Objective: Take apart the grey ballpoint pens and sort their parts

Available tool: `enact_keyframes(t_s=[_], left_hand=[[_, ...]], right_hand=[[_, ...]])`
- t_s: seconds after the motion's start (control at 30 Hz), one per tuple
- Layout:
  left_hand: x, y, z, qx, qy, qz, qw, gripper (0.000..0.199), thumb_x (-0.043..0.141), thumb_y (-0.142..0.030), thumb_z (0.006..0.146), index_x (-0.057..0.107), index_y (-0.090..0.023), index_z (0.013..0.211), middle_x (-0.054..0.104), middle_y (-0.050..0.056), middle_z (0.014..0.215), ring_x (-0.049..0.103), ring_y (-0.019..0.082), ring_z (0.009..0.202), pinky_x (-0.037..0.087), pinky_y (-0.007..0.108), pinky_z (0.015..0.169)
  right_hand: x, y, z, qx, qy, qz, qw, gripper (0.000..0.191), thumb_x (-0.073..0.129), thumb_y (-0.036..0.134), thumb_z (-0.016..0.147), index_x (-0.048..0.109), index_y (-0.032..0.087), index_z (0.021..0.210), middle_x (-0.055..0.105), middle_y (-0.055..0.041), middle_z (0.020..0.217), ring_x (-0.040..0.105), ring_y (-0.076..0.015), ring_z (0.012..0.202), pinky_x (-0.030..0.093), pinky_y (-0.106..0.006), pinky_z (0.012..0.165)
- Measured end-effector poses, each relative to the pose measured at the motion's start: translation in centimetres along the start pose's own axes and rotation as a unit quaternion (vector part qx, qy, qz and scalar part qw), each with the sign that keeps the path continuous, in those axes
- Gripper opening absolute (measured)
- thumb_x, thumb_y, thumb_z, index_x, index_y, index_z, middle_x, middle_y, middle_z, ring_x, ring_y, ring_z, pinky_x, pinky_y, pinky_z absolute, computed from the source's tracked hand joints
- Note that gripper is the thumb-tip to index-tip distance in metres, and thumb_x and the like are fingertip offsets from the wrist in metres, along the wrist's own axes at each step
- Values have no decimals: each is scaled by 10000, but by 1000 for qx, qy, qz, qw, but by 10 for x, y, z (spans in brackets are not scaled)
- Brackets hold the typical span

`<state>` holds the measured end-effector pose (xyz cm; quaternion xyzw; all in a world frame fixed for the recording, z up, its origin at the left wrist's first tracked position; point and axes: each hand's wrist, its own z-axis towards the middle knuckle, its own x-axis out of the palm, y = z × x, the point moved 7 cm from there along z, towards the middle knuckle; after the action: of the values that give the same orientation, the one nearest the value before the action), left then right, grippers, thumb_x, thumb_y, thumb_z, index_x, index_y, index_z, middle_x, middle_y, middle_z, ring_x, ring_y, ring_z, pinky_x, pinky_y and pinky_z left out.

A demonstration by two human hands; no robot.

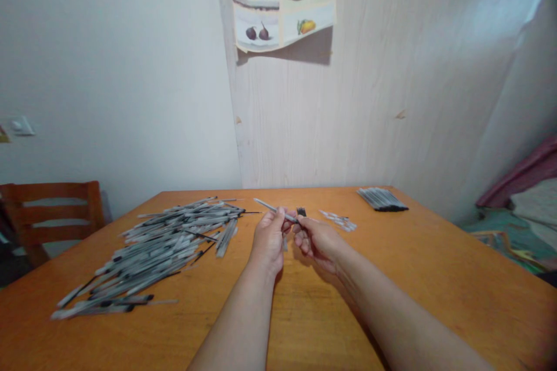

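Observation:
Over the middle of the table, my left hand (270, 237) pinches the shaft of a slim grey-white pen-like stick (264, 204) between thumb and fingers. The stick slants from upper left down to my right hand (319, 239), which is closed on its darker end. A small cluster of black tips (301, 211) shows just behind my fingers; whether it is held or lies on the table I cannot tell. Below my hands lies a pale strip (285, 243), partly hidden. Left of my hands spreads a large loose pile of similar sticks (161, 249), pale with black ends.
Several short pale pieces (339, 220) lie right of my hands. At the back right sits a neat row of sticks (382, 199), black ends toward me. A wooden chair (52, 206) stands at the left, and fabric (522, 214) is heaped beyond the table (435, 278) on the right.

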<state>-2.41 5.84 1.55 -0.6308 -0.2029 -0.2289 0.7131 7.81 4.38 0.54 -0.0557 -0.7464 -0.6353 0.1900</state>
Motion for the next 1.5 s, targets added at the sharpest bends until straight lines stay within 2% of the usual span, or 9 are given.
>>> enact_keyframes(t_s=[0.13, 0.27, 0.57, 0.7, 0.8, 1.1, 1.17, 1.3, 1.5], left_hand=[[2, 0, -1, -4, 15, -1, 1000, 372, 765, -465, 733, 578, -164, 845, 693, 56, 811, 598, 124, 573, 458, 251, 551], [-4, -1, 2, 15, -10, 3, 1000, 361, 775, -456, 722, 585, -161, 805, 687, 49, 801, 601, 113, 611, 469, 245, 599], [-11, 0, 4, 11, -47, 9, 999, 416, 819, -472, 653, 582, -155, 781, 685, 38, 769, 579, 97, 579, 438, 232, 585], [-8, -4, 1, 16, -45, 12, 999, 425, 820, -479, 655, 574, -155, 777, 679, 37, 759, 586, 95, 582, 427, 215, 555], [-4, -5, -2, 4, -31, 8, 999, 444, 806, -513, 664, 562, -162, 784, 661, 25, 719, 547, 89, 513, 387, 208, 478], [-12, -2, 3, 16, -56, 24, 998, 447, 829, -493, 632, 567, -156, 764, 684, 39, 750, 594, 99, 590, 449, 218, 573], [-12, -1, 5, 16, -54, 23, 998, 459, 821, -513, 638, 568, -154, 772, 684, 39, 751, 584, 94, 576, 444, 218, 569], [-12, -1, 4, 13, -54, 15, 998, 476, 796, -557, 657, 568, -157, 778, 683, 44, 756, 603, 109, 598, 447, 225, 567], [-12, 1, 4, 4, -56, 9, 998, 472, 794, -554, 660, 551, -166, 770, 683, 37, 758, 555, 83, 517, 421, 221, 525]], right_hand=[[2, 3, -1, -36, 10, -15, 999, 297, 459, 326, 971, 577, 145, 767, 569, 28, 525, 415, -38, 336, 250, -144, 325], [3, 7, -1, -83, 20, -35, 996, 243, 599, 369, 882, 545, 162, 769, 588, 38, 574, 437, -37, 385, 290, -146, 358], [2, 11, 0, -138, -14, -88, 986, 337, 770, 392, 719, 533, 175, 819, 638, 29, 628, 502, -58, 444, 341, -150, 382], [3, 5, 1, -104, 0, -71, 992, 342, 606, 494, 861, 589, 153, 835, 675, -25, 668, 509, -58, 414, 313, -150, 347], [5, -2, 2, -68, 25, -68, 995, 362, 507, 468, 918, 618, 138, 821, 669, -45, 622, 515, -65, 398, 314, -151, 341], [3, 8, -1, -102, -6, -70, 992, 241, 747, 315, 742, 563, 166, 788, 672, 12, 642, 493, -45, 409, 328, -131, 352], [3, 8, -1, -98, -3, -54, 994, 239, 730, 341, 774, 579, 157, 802, 681, -3, 654, 500, -46, 408, 322, -131, 346], [4, 0, 0, -41, 16, -27, 999, 308, 527, 403, 930, 628, 130, 830, 696, -64, 642, 532, -70, 396, 329, -145, 331], [4, 1, 1, -57, 25, -22, 998, 190, 575, 277, 890, 613, 137, 768, 685, -40, 635, 519, -48, 408, 333, -125, 350]])
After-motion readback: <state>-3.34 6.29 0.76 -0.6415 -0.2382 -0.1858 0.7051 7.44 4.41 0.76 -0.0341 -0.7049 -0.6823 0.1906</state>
